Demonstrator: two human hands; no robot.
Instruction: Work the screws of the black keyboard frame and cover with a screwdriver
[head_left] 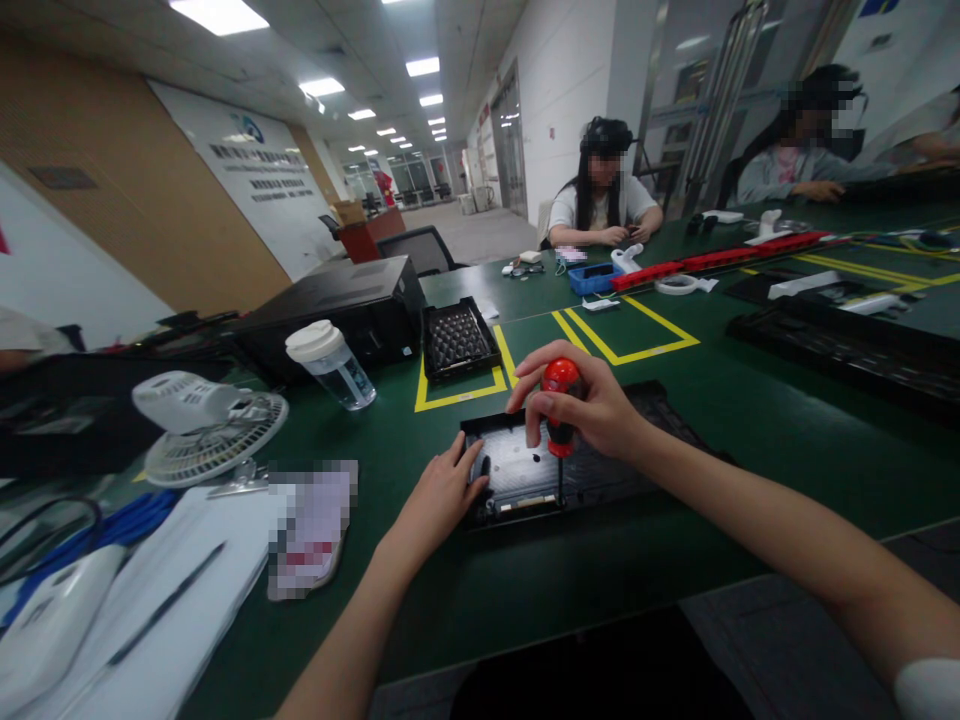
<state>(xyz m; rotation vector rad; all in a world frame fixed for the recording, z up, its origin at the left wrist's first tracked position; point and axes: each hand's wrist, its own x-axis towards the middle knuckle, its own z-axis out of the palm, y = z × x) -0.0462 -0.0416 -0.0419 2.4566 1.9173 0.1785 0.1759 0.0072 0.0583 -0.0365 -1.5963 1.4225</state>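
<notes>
A flat black panel (607, 470) lies on the green table in front of me, with a small light strip along its near edge. My right hand (581, 405) is wrapped round a red and black screwdriver (561, 375), held upright. Its shaft points down to the panel's near edge, beside the light strip. My left hand (448, 488) rests on the panel's left end, fingers apart, with nothing held in it.
Behind the panel is a black tray (459, 340). To the left are a lidded cup (334, 365), a white fan (214, 430), a phone (313, 530) and papers (217, 560) with a pen. People sit across the table; a long black part (855, 360) lies at right.
</notes>
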